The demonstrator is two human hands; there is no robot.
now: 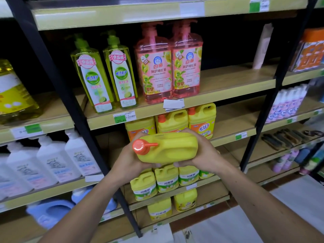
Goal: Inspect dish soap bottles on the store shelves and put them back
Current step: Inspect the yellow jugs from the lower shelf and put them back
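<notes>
You're mid-inspection: your left hand (128,161) and right hand (204,155) both grip the yellow plastic jug-shaped soap bottle with orange cap (166,148); next, return it upright to the wooden shelf (233,127)

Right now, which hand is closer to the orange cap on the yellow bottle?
Left. The left hand grips the yellow bottle at the end with the orange cap, right beside it. The right hand holds the opposite, bottom end.
</notes>
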